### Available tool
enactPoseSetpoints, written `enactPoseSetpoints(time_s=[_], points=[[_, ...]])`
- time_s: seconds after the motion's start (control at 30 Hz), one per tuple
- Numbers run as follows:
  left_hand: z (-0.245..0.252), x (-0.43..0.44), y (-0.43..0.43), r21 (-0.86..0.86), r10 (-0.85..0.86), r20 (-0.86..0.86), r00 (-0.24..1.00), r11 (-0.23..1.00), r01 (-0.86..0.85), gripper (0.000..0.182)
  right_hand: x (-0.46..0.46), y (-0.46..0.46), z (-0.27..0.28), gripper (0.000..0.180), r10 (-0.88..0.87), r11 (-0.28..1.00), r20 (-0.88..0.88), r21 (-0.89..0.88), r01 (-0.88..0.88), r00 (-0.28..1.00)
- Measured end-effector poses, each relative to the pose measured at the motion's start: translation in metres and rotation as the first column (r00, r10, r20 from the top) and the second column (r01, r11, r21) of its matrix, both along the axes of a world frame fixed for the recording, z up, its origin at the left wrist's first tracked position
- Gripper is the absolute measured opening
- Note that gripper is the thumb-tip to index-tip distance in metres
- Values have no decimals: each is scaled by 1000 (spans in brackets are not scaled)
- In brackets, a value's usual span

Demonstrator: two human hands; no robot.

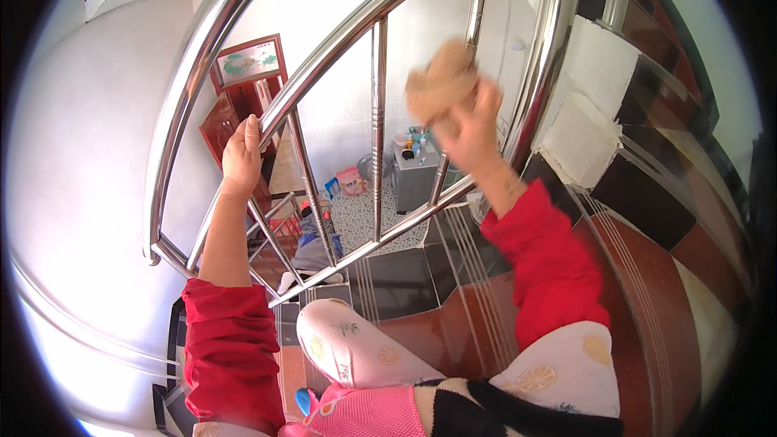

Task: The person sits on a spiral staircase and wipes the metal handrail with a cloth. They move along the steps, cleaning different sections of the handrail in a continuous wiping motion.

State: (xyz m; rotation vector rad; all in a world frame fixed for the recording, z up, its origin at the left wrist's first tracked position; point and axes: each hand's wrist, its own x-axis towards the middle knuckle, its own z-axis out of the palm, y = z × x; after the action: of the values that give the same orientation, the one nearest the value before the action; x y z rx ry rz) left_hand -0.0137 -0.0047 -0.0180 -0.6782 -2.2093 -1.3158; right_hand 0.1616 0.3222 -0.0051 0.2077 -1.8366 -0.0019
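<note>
My left hand (243, 158) grips a polished metal rail (315, 67) of the stair railing, thumb uppermost. On the right, my right hand (476, 127) holds a tan cloth (443, 82), blurred, beside an upright baluster near the thick railing post (540, 67). Whether the cloth touches the metal I cannot tell. Between my hands stands another metal baluster (377, 127). The outer curved handrail (194, 73) runs at the upper left. Both red sleeves are pushed up, and my knees in patterned trousers are bent below the railing.
Dark and reddish-brown tiled steps (643, 279) curve down around me. Beyond the railing, a lower floor (358, 218) holds a grey cabinet (416, 179) with bottles on top, a pink bag (351, 182) and a red wooden door (221, 124). A white wall (103, 133) stands at the left.
</note>
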Motion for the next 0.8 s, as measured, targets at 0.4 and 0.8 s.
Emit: enactPoseSetpoints(time_s=[0.4,0.8], points=[[-5,-2,4,44,-4,-35,999,999,6,53,22,-6,-81,37,-9,997,261,-77,30,965],[-1,2,5,-12,7,-29,1000,1000,-7,55,-9,39,86,41,310,871,52,-416,-262,949]])
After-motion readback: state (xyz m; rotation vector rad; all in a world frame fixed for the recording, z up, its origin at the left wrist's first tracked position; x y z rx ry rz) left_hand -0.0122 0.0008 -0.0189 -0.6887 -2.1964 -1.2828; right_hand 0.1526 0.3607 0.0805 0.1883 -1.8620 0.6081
